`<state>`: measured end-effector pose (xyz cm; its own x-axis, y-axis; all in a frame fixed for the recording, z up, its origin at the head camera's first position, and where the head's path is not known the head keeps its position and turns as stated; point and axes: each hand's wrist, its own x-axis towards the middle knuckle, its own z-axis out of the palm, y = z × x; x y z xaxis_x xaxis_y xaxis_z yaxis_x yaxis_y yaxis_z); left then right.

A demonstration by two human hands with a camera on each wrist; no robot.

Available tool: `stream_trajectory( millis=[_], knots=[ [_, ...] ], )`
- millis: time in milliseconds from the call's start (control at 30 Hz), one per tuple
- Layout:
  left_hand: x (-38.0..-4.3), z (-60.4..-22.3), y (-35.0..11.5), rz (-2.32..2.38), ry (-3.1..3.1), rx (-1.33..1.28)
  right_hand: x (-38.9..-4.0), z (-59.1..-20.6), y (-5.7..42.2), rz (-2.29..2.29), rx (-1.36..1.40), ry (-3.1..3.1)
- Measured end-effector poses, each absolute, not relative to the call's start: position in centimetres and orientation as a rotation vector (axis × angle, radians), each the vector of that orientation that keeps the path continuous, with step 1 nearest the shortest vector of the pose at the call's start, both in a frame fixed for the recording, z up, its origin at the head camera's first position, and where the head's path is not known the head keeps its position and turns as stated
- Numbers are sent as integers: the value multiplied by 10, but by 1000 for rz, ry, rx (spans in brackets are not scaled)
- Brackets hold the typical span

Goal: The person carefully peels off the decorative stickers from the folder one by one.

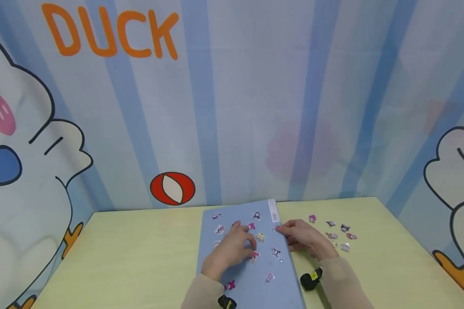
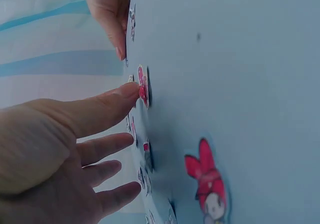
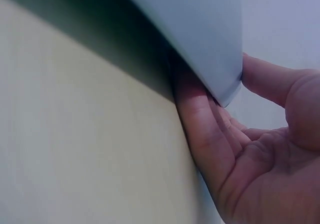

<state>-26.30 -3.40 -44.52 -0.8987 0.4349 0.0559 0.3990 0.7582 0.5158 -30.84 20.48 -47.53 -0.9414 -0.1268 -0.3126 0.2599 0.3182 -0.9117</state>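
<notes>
Blue board (image 1: 264, 266) lies on the table (image 1: 139, 257), approx. mid-width, far edge up by the table's back edge, R edge tipped up a bit. Sm. character stickers (image 1: 276, 252) dot it; white label (image 1: 273, 210) at its far R corner. R hand (image 1: 303, 236) pinches board's R edge, thumb on top, fingers under. L hand (image 1: 233, 245), apart from R, is over board w/ fingers loosely spread, thumb tip at a pink sticker (image 2: 144, 96); can't tell if touching. Loose stickers (image 1: 345, 247) lie btwn board & table's R edge. Striped backdrop (image 1: 251, 107) behind.
</notes>
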Motion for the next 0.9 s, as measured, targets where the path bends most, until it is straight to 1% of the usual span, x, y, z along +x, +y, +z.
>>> stream_trajectory(
  millis=[133, 500, 767, 900],
  knots=[
    [-264, -446, -31, 818, 2893, 722, -310, -475, 205, -1665, 118, 2269],
    [-263, -455, -30, 798, 2919, 671, -308, -477, 204, -1635, 125, 2282],
    [-262, -453, -33, 740, 2965, 772, -308, -477, 203, -1652, 114, 2262],
    [-261, -450, -33, 750, 2939, 759, -307, -476, 203, -1648, 128, 2268]
  ],
)
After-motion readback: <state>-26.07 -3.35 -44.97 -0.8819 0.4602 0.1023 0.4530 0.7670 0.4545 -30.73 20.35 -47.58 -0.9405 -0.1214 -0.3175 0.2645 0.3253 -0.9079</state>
